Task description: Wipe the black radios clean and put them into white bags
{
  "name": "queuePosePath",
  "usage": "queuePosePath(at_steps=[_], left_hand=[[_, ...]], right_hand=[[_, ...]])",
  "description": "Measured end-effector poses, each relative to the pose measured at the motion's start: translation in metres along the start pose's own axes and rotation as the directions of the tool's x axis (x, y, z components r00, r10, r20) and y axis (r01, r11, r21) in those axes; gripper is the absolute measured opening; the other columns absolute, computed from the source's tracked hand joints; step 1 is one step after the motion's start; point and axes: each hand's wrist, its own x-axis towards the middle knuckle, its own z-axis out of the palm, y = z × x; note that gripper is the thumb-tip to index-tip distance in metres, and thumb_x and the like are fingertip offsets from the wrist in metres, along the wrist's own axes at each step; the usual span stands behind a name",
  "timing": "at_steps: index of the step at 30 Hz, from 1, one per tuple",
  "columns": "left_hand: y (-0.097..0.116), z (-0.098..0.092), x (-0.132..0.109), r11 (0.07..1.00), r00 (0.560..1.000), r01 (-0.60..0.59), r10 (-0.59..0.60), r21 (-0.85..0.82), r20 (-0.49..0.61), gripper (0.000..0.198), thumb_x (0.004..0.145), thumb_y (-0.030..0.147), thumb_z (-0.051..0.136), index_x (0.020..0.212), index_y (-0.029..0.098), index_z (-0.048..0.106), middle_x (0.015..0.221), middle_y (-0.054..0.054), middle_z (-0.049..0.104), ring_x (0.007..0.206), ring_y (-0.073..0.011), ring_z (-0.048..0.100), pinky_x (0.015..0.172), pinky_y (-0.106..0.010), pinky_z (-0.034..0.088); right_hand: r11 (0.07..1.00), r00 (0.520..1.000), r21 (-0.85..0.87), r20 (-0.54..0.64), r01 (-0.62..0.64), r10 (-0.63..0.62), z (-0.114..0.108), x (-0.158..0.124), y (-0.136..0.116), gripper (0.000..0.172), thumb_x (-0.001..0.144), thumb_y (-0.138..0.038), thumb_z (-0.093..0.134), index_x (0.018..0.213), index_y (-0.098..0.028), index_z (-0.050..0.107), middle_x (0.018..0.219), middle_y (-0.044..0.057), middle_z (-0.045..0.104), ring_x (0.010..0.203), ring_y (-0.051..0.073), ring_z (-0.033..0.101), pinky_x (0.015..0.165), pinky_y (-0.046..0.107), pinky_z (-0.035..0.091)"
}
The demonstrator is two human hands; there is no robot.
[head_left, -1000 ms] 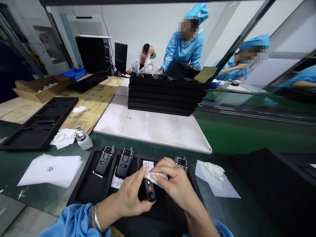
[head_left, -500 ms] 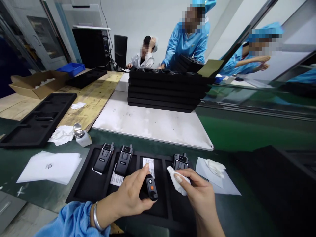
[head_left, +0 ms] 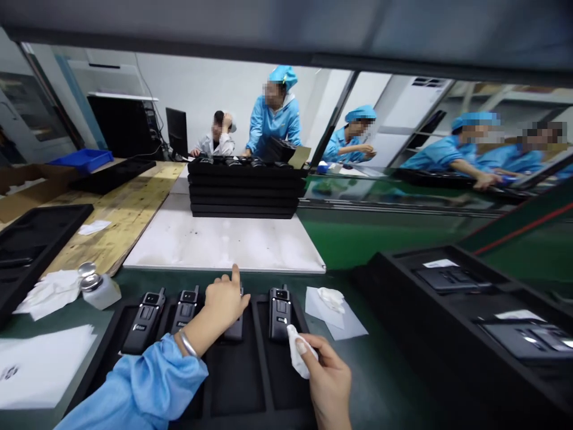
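My left hand (head_left: 225,301) reaches forward over a black foam tray (head_left: 233,388). Its fingers are curled on a black handheld radio (head_left: 236,329) standing in the tray's third slot, with the index finger pointing up. Two more radios (head_left: 144,312) (head_left: 185,308) stand in the slots to its left and another radio (head_left: 279,311) to its right. My right hand (head_left: 330,377) hovers over the tray's right edge, pinching a small white wipe (head_left: 296,352) between thumb and fingers.
A small metal-capped bottle (head_left: 97,288) and crumpled wipes (head_left: 49,289) lie at left, white sheets (head_left: 31,370) nearer me. Another wipe on paper (head_left: 333,300) lies right of the tray. A stack of black trays (head_left: 244,188) sits on a white board (head_left: 224,239). A large loaded tray (head_left: 470,298) stands at right. Several people work behind.
My left hand has carried the radio forward and stood it in the third slot. My right hand took the wipe off the radio and drew back. My view tilted up.
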Motion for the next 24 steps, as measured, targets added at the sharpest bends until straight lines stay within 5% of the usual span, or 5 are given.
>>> queuePosePath(at_steps=[7, 11, 16, 19, 24], left_hand=[[0.081, 0.016, 0.009, 0.982, 0.986, -0.165, 0.168, -0.096, 0.019, 0.095, 0.082, 0.06, 0.064, 0.153, 0.009, 0.024, 0.099, -0.019, 0.065, 0.091, -0.0324, 0.065, 0.076, -0.04, 0.051], [0.108, 0.026, 0.02, 0.974, 0.986, -0.148, 0.159, -0.174, 0.053, 0.097, 0.075, 0.044, 0.074, 0.151, 0.006, 0.027, 0.099, -0.02, 0.064, 0.09, -0.0322, 0.067, 0.073, -0.038, 0.053], [0.081, 0.018, 0.001, 0.913, 0.968, -0.233, 0.25, -0.335, 0.008, 0.103, 0.075, 0.036, 0.069, 0.156, 0.013, 0.008, 0.112, -0.014, 0.065, 0.097, -0.0287, 0.067, 0.085, -0.038, 0.053], [0.048, 0.021, -0.031, 0.677, 0.887, -0.434, 0.436, -0.594, -0.152, 0.112, 0.071, 0.024, 0.07, 0.155, 0.022, -0.004, 0.124, -0.008, 0.061, 0.105, -0.0234, 0.064, 0.093, -0.034, 0.052], [0.017, 0.034, -0.071, 0.45, 0.836, -0.517, 0.448, -0.728, -0.317, 0.117, 0.068, 0.01, 0.07, 0.154, 0.032, -0.006, 0.131, -0.005, 0.057, 0.119, -0.0233, 0.057, 0.103, -0.04, 0.047]], right_hand=[[0.995, 0.996, 0.103, -0.084, 0.019, -0.01, 0.0, 0.007, 0.006, 0.028, 0.069, -0.042, 0.079, 0.076, -0.016, 0.074, 0.07, 0.004, 0.066, 0.062, 0.017, 0.058, 0.053, 0.025, 0.047], [0.993, 0.995, 0.099, -0.086, 0.058, -0.049, -0.001, 0.004, 0.012, 0.024, 0.069, -0.039, 0.08, 0.076, -0.017, 0.074, 0.072, 0.004, 0.067, 0.065, 0.018, 0.061, 0.057, 0.026, 0.049], [0.95, 0.975, 0.311, -0.205, -0.018, 0.085, -0.016, 0.012, 0.012, 0.03, 0.061, -0.042, 0.084, 0.074, -0.018, 0.074, 0.069, 0.005, 0.07, 0.059, 0.02, 0.063, 0.052, 0.029, 0.051], [0.917, 0.966, 0.395, -0.21, -0.059, 0.153, -0.031, 0.024, 0.001, 0.031, 0.059, -0.043, 0.085, 0.075, -0.019, 0.074, 0.07, 0.006, 0.072, 0.058, 0.021, 0.065, 0.051, 0.031, 0.052], [0.96, 0.987, 0.254, 0.066, 0.122, -0.143, -0.033, 0.036, -0.046, 0.015, 0.067, -0.034, 0.083, 0.071, -0.022, 0.075, 0.073, 0.004, 0.067, 0.074, 0.022, 0.063, 0.068, 0.034, 0.052]])
